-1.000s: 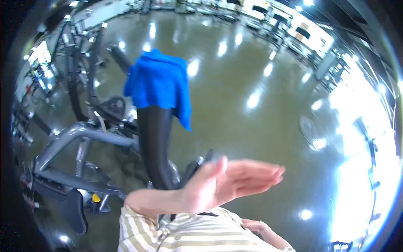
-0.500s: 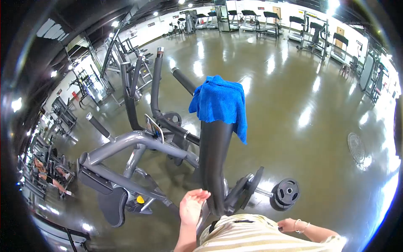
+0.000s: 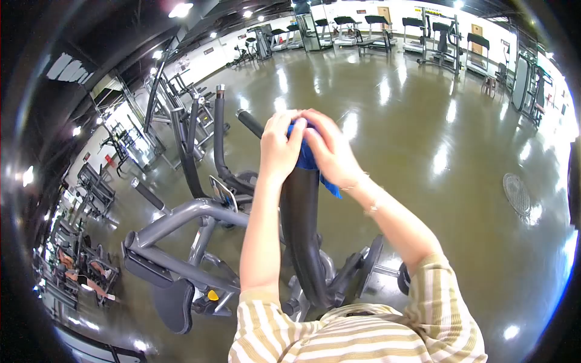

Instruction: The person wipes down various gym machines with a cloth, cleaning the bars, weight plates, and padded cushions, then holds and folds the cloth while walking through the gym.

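Observation:
The blue cloth (image 3: 307,158) lies over the top of a thick black padded post (image 3: 299,212), mostly hidden under both hands. My left hand (image 3: 281,145) curls over its left side, with the fingers bent on top. From the right, my right hand (image 3: 331,148), with a bracelet on the wrist, wraps over the cloth, its fingertips meeting those of my left hand. A corner of the cloth hangs out below my right palm.
A grey-framed exercise machine (image 3: 181,212) with a black seat pad (image 3: 172,305) and upright handles (image 3: 221,133) stands to the left. A weight plate (image 3: 404,278) is low right. Treadmills (image 3: 378,39) line the far wall. A round floor cover (image 3: 516,193) lies at right.
Both hands have risen from near the waist onto the cloth and closed over it. The view has shifted slightly, and the post appears further left than half a second ago.

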### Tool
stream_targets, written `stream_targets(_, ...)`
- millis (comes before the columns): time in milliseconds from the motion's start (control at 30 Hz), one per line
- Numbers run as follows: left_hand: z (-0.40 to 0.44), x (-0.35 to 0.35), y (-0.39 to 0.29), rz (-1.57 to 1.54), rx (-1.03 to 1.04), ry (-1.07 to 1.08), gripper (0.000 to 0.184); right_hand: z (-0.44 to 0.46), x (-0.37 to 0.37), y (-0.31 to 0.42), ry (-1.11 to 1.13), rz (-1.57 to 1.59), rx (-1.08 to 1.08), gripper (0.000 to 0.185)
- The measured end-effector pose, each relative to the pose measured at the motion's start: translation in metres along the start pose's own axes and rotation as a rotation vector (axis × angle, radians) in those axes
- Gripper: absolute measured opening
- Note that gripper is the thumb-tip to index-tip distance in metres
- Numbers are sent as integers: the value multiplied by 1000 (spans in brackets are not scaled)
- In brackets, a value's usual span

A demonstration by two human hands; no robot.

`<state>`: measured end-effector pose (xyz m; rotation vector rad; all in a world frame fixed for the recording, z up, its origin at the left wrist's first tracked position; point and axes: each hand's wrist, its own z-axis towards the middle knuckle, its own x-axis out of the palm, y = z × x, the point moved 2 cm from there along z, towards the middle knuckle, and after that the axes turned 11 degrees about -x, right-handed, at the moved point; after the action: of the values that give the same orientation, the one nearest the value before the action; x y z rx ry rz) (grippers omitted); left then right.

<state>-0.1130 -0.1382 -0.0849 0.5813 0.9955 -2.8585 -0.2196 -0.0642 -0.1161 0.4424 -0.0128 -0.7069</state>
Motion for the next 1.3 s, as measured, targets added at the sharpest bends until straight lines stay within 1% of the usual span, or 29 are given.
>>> stream_targets(33, 2, 6, 6, -17, -105, 33, 24, 0, 18, -12, -33, 12, -8, 33)
stream_targets(100, -1, 7, 12, -3, -41, -3, 23, -5, 27, -10, -111, -5, -35, 31)
stream_targets(167, 3, 3, 6, 4, 24, -42, 23, -1, 21, -10, -39, -89, -21, 32)
stream_targets(200, 9, 1, 6, -51, -96, 69, 25, 5, 17, -11, -43, -93, -29, 32)
stream_targets(233, 12, -3, 8, -105, -221, 183, 27, 14, 13, -13, 38, -27, 66, 32)
stream_targets(300, 31, -3, 33, -5, -245, 347, 34, 26, 12, -31, 202, 38, 267, 36)
stream_targets(367, 53, 3, 70, -34, -297, 608, 32, 43, 12, -52, 503, 47, 378, 35)
stream_targets(400, 55, -1, 54, 67, -456, 732, 30, 52, 14, -71, 634, -5, 252, 35)
stream_targets(433, 56, -2, 47, 83, -613, 761, 27, 57, 15, -67, 763, -55, 123, 35)
stream_targets(467, 55, 3, 47, -11, -659, 739, 28, 52, 7, -60, 644, 241, 646, 35)
stream_targets(500, 53, 7, 48, -103, -700, 712, 28, 50, 10, -64, 567, 290, 745, 36)
stream_targets(533, 50, 9, 54, -102, -703, 708, 28, 52, 18, -85, 594, 154, 532, 36)
stream_targets(567, 48, 8, 57, -135, -544, 532, 30, 55, 23, -88, 615, 21, 318, 37)
stream_targets(600, 45, 7, 60, -164, -385, 358, 32, 52, 26, -94, 620, 25, 318, 37)
stream_targets(667, 24, 15, 57, -282, -319, 227, 35, 53, 16, -73, 460, -53, 324, 37)
stream_targets(700, 19, 20, 59, -384, -299, 171, 35, 54, 15, -66, 451, -52, 328, 37)
stream_targets(733, 13, 23, 56, -383, -299, 179, 35, 52, 15, -61, 518, 44, 394, 37)
stream_targets(767, 7, 24, 53, -378, -299, 80, 35, 49, 14, -55, 586, 142, 462, 37)
stream_targets(800, 1, 23, 51, -372, -299, -19, 36, 48, 11, -50, 596, 105, 467, 36)
stream_targets(833, -3, 22, 50, -371, -304, -11, 36, 44, 9, -45, 592, 107, 475, 36)
stream_targets(933, -8, 20, 43, -265, -265, -19, 38, 36, 6, -27, 463, -114, 220, 36)
stream_targets(967, -13, 20, 38, -224, -246, -48, 38, 33, 3, -14, 471, -168, 216, 37)
stream_targets(1033, -22, 21, 33, -176, -192, -80, 42, 20, 10, -11, 267, -171, 67, 36)
stream_targets(1067, -26, 22, 32, -185, -222, -95, 41, 14, 13, -11, 183, -188, -23, 32)
stream_targets(1100, -31, 24, 30, -193, -254, -111, 40, 9, 18, -13, 184, -187, -14, 32)
stream_targets(1167, -42, 24, 14, -160, -265, -79, 45, 4, 19, -6, -30, -187, -115, 23)
stream_targets(1200, -46, 25, 17, -125, -283, -54, 51, -3, 21, -5, -62, -216, -212, 20)
stream_targets(1233, -50, 25, 22, -122, -294, -56, 51, -7, 23, -6, -54, -210, -205, 20)
stream_targets(1300, -56, 27, 29, 54, -132, -62, 56, -14, 23, -6, -94, -263, -336, 25)
